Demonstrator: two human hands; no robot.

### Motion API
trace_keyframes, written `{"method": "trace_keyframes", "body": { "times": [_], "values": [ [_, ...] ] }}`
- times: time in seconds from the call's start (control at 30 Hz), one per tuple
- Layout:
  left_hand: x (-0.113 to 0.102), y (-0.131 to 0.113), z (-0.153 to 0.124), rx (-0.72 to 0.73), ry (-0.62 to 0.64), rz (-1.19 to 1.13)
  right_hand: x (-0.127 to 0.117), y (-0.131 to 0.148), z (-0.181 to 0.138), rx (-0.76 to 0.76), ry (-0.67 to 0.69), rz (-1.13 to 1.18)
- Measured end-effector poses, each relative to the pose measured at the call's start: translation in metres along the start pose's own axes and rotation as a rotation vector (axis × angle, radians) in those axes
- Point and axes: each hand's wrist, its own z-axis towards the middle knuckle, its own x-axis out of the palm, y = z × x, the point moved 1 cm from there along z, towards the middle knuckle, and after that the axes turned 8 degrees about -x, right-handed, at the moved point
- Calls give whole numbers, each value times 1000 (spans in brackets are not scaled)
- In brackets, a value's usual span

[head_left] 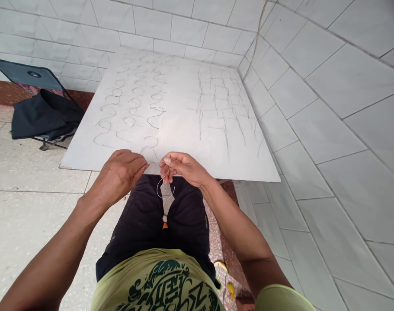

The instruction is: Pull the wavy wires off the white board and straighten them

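A thin, pale wire is held between my two hands at the near edge of the white board. My left hand pinches one part of it with the fingertips. A short gap away, my right hand grips it between thumb and index finger. From the right hand the wire hangs down in an open curl in front of my dark trousers. Just beyond my left fingers, a curved wire piece lies on the board.
Rows of wavy wire pieces lie on the board's left half. Straighter, kinked wires form a grid-like pattern on the right. A folding chair with black cloth stands at left. Tiled walls border the back and right.
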Motion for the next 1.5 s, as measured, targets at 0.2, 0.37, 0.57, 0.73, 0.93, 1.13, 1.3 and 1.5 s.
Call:
{"method": "trace_keyframes", "body": {
  "times": [0.2, 0.37, 0.57, 0.73, 0.93, 1.13, 1.3, 1.5],
  "values": [
    [-4, -7, -7, -114, -15, -43, 2, -8, -9, 23, -109, -164],
    [2, -13, -12, -255, 7, -161, 16, -14, -13, -12, -241, -310],
    [14, -19, -17, -191, 4, -148, 35, -15, -16, -78, -319, -496],
    [23, -28, -22, -211, -60, -167, 42, -21, -15, -134, -424, -661],
    [31, -32, -26, -246, -95, -181, 46, -32, -11, -222, -487, -952],
    [33, -36, -26, -181, -29, -194, 46, -37, -7, -264, -500, -1063],
    [39, -37, -29, -178, -27, -204, 44, -37, -6, -255, -483, -1078],
    [38, -32, -32, -258, -39, -154, 42, -38, -5, -228, -485, -1154]
  ]
}}
